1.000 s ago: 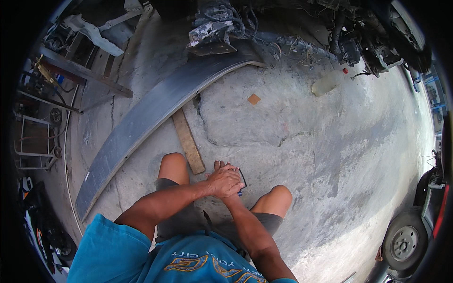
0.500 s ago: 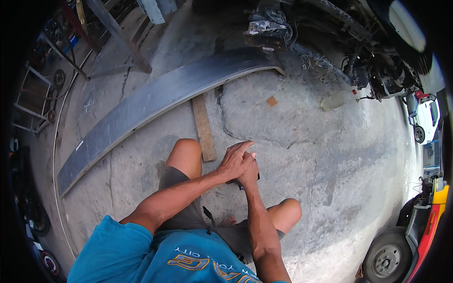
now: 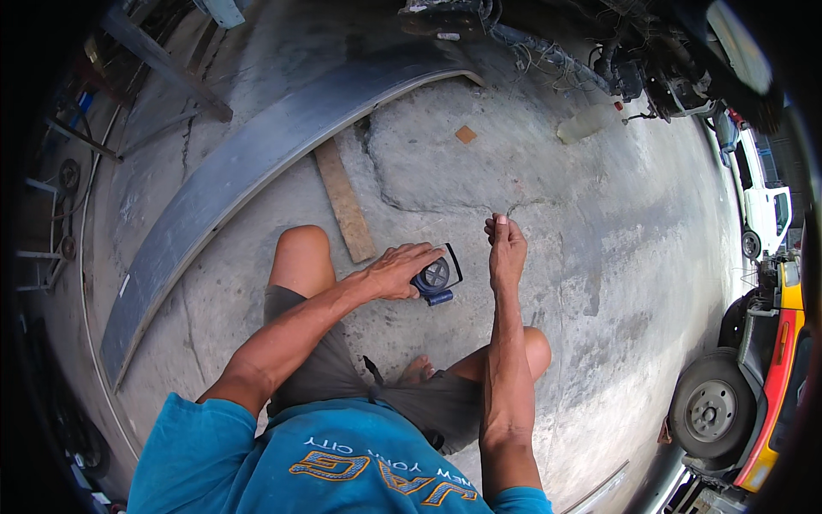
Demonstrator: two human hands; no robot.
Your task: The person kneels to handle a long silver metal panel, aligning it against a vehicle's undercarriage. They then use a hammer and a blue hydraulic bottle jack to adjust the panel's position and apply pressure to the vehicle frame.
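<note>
My left hand [image 3: 401, 270] is closed on the near side of a small dark blue device [image 3: 436, 275]. The device has a round grey disc with a cross on it, a blue cylindrical part below and a thin black edge at its right; I cannot tell its exact kind. Apart from it, further right and a bit higher, my right hand [image 3: 505, 248] is raised over the floor with thumb and fingers pinched together. Anything between those fingertips is too small to make out. Both hands are above the concrete floor, in front of my bent knees.
A long curved grey metal panel [image 3: 248, 158] lies ahead to the left, by a wooden board [image 3: 344, 204]. Beyond are a brown square piece [image 3: 466, 134], a plastic bottle [image 3: 589, 124] and vehicle parts [image 3: 548, 51]. A vehicle wheel [image 3: 712, 407] stands at the right.
My hands were together; now they are apart. The right hand has moved up and right into a pinch, while the left keeps the device, which now shows its disc. The view has shifted.
</note>
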